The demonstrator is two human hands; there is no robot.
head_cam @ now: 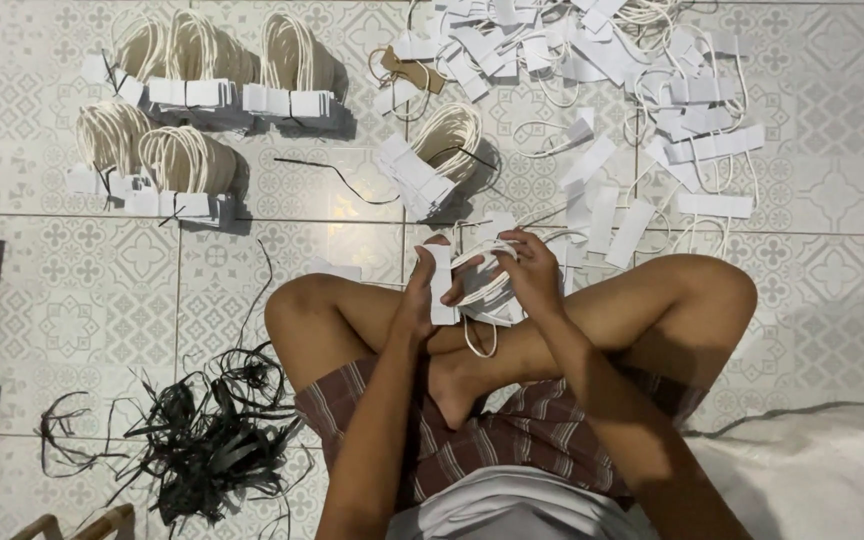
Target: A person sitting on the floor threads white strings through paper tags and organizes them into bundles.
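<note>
- Both hands, left hand (418, 290) and right hand (529, 272), clamp one stack of white tags (467, 285).
- Patterned floor tiles (102, 290) carry tied bundles (187, 160), loose tags (642, 110), black ties (207, 440).

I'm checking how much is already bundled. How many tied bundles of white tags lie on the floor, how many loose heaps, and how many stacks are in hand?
Tied bundles of white tags: 6
Loose heap of white tags: 1
Heap of black strips: 1
Stack of tags held in left hand and right hand: 1
Total: 9

A small stack of white paper strips (442, 285) stands upright above the crossed legs. White cord loops (484, 290) hang from it at 3 o'clock, one loop drooping toward 6 o'clock.
</note>
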